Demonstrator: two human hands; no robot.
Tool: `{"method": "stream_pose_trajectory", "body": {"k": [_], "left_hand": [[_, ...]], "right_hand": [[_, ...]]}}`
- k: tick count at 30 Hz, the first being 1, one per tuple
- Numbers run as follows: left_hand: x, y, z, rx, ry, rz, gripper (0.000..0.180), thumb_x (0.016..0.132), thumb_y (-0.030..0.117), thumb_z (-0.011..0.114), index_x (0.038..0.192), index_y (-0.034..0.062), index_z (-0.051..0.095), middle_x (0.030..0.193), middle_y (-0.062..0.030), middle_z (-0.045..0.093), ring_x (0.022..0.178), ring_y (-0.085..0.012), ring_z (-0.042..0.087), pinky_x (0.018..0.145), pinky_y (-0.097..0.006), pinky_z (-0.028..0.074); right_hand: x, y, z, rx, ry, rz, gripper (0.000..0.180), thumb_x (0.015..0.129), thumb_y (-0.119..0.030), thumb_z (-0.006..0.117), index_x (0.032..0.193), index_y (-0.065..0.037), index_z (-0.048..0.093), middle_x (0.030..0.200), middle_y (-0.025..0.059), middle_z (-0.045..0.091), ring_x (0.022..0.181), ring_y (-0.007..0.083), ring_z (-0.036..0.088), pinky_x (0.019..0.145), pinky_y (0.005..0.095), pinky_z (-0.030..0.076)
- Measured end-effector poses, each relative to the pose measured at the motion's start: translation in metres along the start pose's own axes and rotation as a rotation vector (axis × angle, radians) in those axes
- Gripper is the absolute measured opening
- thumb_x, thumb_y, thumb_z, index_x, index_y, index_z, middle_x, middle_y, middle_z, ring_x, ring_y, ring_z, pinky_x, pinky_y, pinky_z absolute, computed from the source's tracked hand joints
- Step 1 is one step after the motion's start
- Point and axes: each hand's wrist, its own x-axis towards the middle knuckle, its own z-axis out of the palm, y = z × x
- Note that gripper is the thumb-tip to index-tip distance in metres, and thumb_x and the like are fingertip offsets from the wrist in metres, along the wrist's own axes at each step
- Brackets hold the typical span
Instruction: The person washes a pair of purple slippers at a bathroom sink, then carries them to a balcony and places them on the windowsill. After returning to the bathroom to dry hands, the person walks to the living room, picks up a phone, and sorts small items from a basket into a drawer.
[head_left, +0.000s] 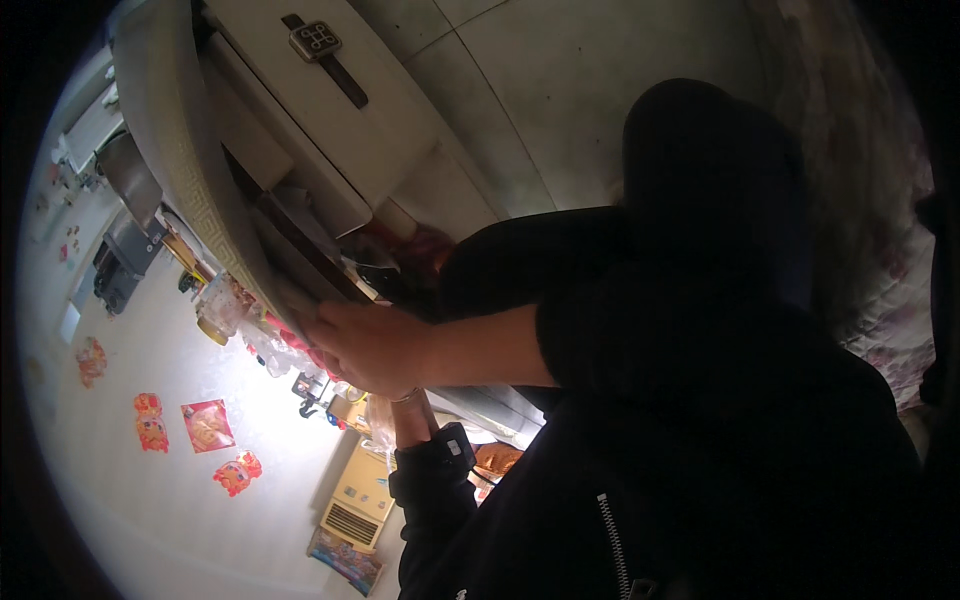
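Fingers of the right hand [365, 345] curl around the edge of the dark flat tray [300, 262], only partly out of the pale cabinet [190, 170]; left hand [412, 418] mostly hidden, grip unclear.

In the upper left of the frame, the curved pale cream tabletop edge [190, 160] carries a fine key pattern along its rim. Above it, the white flat drawer front [330, 110] has a dark strap handle with a silver square plate [316, 40]. The grey floor tiles [520, 90] in the upper middle are plain, with thin darker joints. At lower left, the red and orange paper decorations [205, 425] stand out on the white wall [150, 500]. The black zipped jacket [700, 450] fills the right side, with a silver zipper. The yellow box with a grille [358, 500] is at the bottom.
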Motion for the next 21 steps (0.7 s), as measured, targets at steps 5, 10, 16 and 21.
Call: {"method": "stream_pose_trajectory", "body": {"k": [5, 10, 16, 21], "left_hand": [[-0.005, 0.004, -0.002, -0.007, -0.012, 0.036, 0.036, 0.096, 0.034, 0.039, 0.105, 0.0002, 0.047, 0.139, -0.0244, 0.041, 0.129, -0.0351, 0.040, 0.106, -0.044, 0.032], [-0.003, 0.011, 0.000, -0.019, -0.012, 0.062, 0.037, 0.096, 0.034, 0.037, 0.109, 0.0002, 0.045, 0.137, -0.0242, 0.043, 0.128, -0.0348, 0.041, 0.106, -0.044, 0.032], [-0.001, 0.017, 0.006, -0.045, 0.012, 0.090, 0.038, 0.096, 0.033, 0.036, 0.114, 0.0003, 0.044, 0.135, -0.0240, 0.045, 0.127, -0.0345, 0.043, 0.106, -0.044, 0.033], [-0.004, 0.019, 0.005, -0.076, 0.072, 0.088, 0.039, 0.096, 0.033, 0.035, 0.118, 0.0004, 0.042, 0.133, -0.0238, 0.047, 0.126, -0.0342, 0.044, 0.106, -0.045, 0.033]], "right_hand": [[-0.014, -0.017, 0.009, -0.171, -0.026, -0.202, 0.076, 0.075, -0.003, 0.061, 0.143, -0.005, 0.027, 0.133, 0.0168, 0.041, 0.111, 0.0319, 0.048, 0.084, 0.0398, 0.049], [-0.022, -0.012, 0.025, -0.304, -0.068, -0.188, 0.054, 0.077, -0.004, 0.059, 0.130, -0.005, 0.050, 0.143, 0.0138, 0.033, 0.114, 0.0297, 0.045, 0.086, 0.0359, 0.049], [-0.038, -0.022, 0.018, -0.180, -0.107, -0.182, 0.055, 0.081, -0.008, 0.055, 0.135, -0.005, 0.045, 0.148, 0.0191, 0.024, 0.131, 0.0358, 0.032, 0.100, 0.0392, 0.041], [-0.044, -0.016, 0.000, -0.102, -0.334, -0.251, 0.066, 0.079, -0.012, 0.056, 0.142, -0.007, 0.036, 0.150, 0.0269, 0.010, 0.139, 0.0425, 0.015, 0.104, 0.0453, 0.037]]}}
